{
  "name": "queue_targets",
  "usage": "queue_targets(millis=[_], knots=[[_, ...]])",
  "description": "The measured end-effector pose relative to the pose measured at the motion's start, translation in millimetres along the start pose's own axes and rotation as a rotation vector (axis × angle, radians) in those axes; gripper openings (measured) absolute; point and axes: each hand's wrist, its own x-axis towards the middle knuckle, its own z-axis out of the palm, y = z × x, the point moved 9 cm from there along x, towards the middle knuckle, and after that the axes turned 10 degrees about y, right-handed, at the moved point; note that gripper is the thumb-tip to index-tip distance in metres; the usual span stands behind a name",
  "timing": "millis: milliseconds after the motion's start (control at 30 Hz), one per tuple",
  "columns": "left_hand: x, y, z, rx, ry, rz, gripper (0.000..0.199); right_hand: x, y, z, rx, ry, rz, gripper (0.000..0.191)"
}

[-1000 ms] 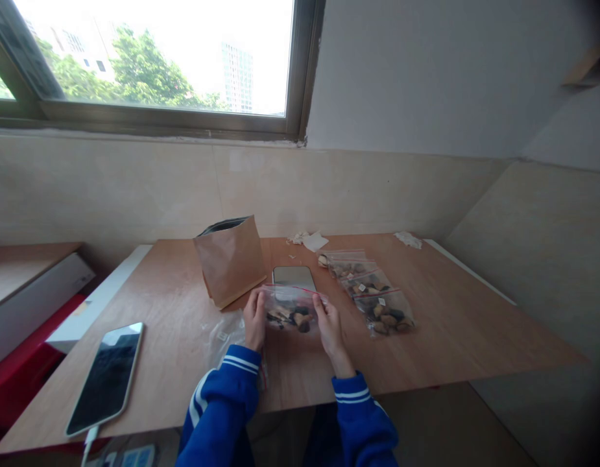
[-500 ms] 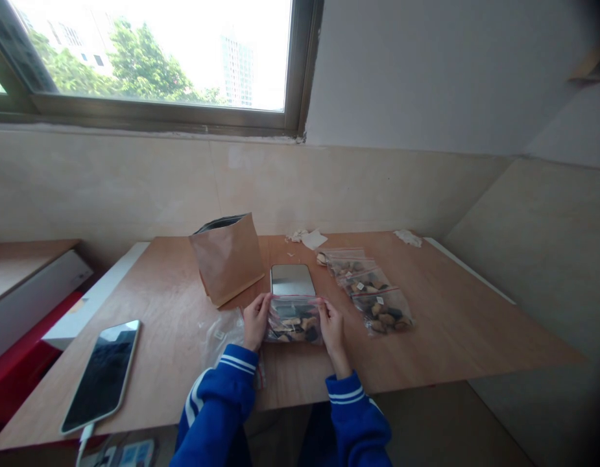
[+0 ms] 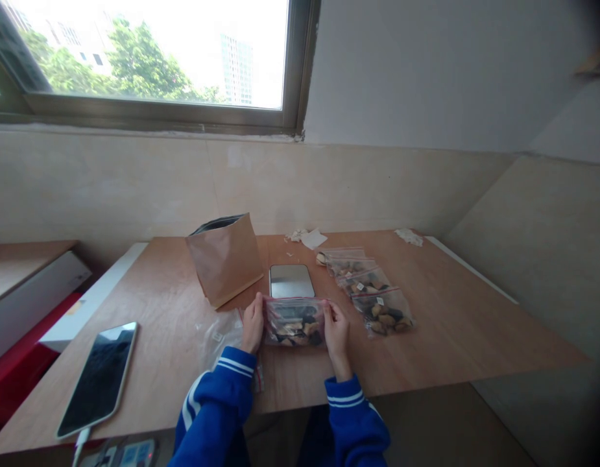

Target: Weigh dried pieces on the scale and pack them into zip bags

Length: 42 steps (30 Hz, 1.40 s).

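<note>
A clear zip bag [image 3: 294, 324] with brown and dark pieces in it is held up between both hands near the table's front edge. My left hand [image 3: 253, 324] grips its left top corner, fingers closed. At the right top corner, my right hand [image 3: 336, 329] is closed on the bag too. Just behind the bag lies a flat silver device [image 3: 290, 280]. Empty-looking clear bags [image 3: 222, 334] lie beside and partly under my left hand. To the right, several filled zip bags [image 3: 384, 312] overlap in a row.
An open brown paper bag [image 3: 226, 259] stands back left on the wooden table [image 3: 455, 318]. A phone [image 3: 100, 376] with a white cable lies front left. Crumpled white paper [image 3: 313, 239] sits near the wall, with another piece [image 3: 409, 237] further right.
The bag's top edge is stretched a little wider between my hands, and my right hand has shifted slightly right. The view has moved slightly.
</note>
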Motion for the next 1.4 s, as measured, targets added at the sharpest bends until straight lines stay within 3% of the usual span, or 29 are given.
queue_targets(millis=[100,200,533,800,967,1200,1400], knots=[[-3.4,9.7,2.8,-0.007,-0.045,0.092,0.045,-0.3,1.4,-1.2,0.015,0.011,0.020,0.054],[-7.4,13.6,6.2,-0.005,-0.092,0.092,0.039,-0.4,4.3,-1.8,0.030,0.019,0.043,0.055],[-4.2,8.6,5.1,-0.044,-0.037,0.075,0.038,0.1,6.1,-7.3,0.006,0.074,0.011,0.054],[-7.6,6.8,14.4,-0.070,-0.179,0.019,0.040,3.5,5.9,-22.8,-0.005,0.224,0.000,0.050],[-6.3,4.4,8.6,-0.056,-0.139,0.053,0.035,3.7,7.2,-22.5,0.023,0.225,0.019,0.052],[-0.8,-2.7,-6.8,-0.041,0.003,0.049,0.037,2.1,8.9,-17.3,-0.010,0.154,0.035,0.054],[0.3,-4.8,-8.1,0.028,-0.017,0.062,0.035,2.1,8.4,-18.0,-0.019,0.164,0.007,0.055]])
